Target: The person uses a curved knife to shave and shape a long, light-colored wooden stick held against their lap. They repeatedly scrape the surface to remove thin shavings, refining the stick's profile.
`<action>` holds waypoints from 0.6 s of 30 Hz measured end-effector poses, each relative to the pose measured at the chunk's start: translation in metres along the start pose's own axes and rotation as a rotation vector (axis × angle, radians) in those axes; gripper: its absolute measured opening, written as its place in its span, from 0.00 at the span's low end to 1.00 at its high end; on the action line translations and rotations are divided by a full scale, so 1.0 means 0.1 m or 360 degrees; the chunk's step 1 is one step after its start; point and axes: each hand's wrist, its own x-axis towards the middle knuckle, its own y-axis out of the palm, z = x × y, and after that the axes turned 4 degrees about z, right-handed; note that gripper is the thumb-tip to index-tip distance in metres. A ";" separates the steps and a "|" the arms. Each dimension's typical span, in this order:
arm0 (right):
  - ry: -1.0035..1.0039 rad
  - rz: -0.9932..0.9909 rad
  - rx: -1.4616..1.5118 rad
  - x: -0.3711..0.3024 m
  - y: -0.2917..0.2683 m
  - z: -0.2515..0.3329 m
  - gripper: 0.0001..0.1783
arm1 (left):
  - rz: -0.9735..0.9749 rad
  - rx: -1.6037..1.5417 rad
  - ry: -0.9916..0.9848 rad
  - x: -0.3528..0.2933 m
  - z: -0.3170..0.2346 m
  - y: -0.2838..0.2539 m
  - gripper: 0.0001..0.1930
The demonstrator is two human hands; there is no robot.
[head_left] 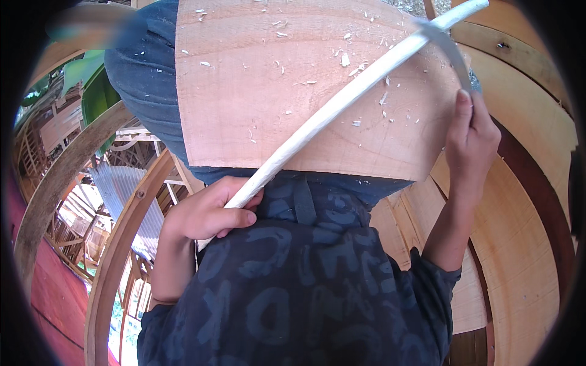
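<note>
Stick (329, 114) lay slantwise over the board (244, 91) on the lap, low end by the shirt (274, 293), high end past the board's far right corner. Left grip (207, 210) was wrapped round the low end, thumb on top. Right grip (470, 131) was pinching the base of a curved blade (453, 53), thumb up against it; any handle was hidden. Blade crossed the stick near its high end, blurred; couldn't tell if it was biting.

Risks, my call: blade could skid down the stick toward the left grip or belly if pulled too hard or at too flat an angle. Stick could roll or twist, being round and held at one end only. Board could tip if the legs shifted. Loose shavings (345, 60) might let things slide.

Edges: board's near edge sat at the waist, right edge beside the right forearm. Long bare run of stick between the grips gave stroke room. Planks (513, 219) showed on the right, a beam (121, 244) beside the left forearm; depth unclear.
</note>
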 end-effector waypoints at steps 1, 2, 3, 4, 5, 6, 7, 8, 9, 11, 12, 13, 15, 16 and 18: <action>0.0044 -0.0029 0.0001 0.05 -0.07 -0.12 0.17 | 0.0037 -0.0066 0.0021 0.01 0.03 -0.02 0.11; 0.0092 -0.0050 0.0008 0.08 -0.13 -0.21 0.18 | 0.0059 -0.0104 0.0015 0.01 0.04 -0.03 0.11; 0.0139 -0.0071 0.0016 0.10 -0.15 -0.26 0.18 | 0.0082 -0.0142 0.0010 0.02 0.05 -0.05 0.11; 0.0017 -0.0068 0.0095 0.04 -0.16 -0.26 0.18 | 0.0104 -0.0180 0.0004 0.03 0.06 -0.06 0.11; -0.0070 0.0076 0.0094 -0.06 -0.17 -0.13 0.17 | 0.0113 -0.0226 0.0014 0.05 0.06 -0.05 0.12; -0.0158 0.0221 0.0085 -0.17 -0.16 0.08 0.17 | 0.0130 -0.0274 0.0027 0.06 0.07 -0.05 0.12; -0.0382 0.0342 0.0048 -0.29 -0.11 0.28 0.17 | 0.0167 -0.0302 0.0036 0.08 0.05 -0.07 0.12; -0.0620 0.0466 0.0014 -0.36 -0.05 0.40 0.17 | 0.0176 -0.0317 0.0028 0.09 0.04 -0.08 0.13; -0.0558 0.0374 0.0029 -0.35 -0.02 0.37 0.17 | 0.0185 -0.0330 0.0020 0.08 0.04 -0.09 0.13; -0.0449 0.0197 0.0063 -0.20 0.11 0.27 0.17 | 0.0155 -0.0312 0.0006 0.07 0.02 -0.09 0.15; -0.0407 0.0109 -0.0047 -0.06 0.07 0.14 0.17 | 0.0109 -0.0277 -0.0002 0.05 0.00 -0.07 0.15; -0.0269 0.0038 -0.0039 0.04 0.06 0.03 0.17 | 0.0063 -0.0243 -0.0010 0.03 -0.01 -0.07 0.16; -0.0021 -0.0069 -0.0026 0.15 -0.01 -0.13 0.19 | 0.0125 -0.0283 -0.0028 0.04 0.01 -0.12 0.16; 0.0078 -0.0096 -0.0019 0.20 -0.07 -0.18 0.19 | 0.0157 -0.0309 -0.0032 0.04 0.02 -0.15 0.16; 0.0078 -0.0069 0.0076 0.20 -0.13 -0.11 0.19 | 0.0155 -0.0320 -0.0007 0.06 0.05 -0.14 0.16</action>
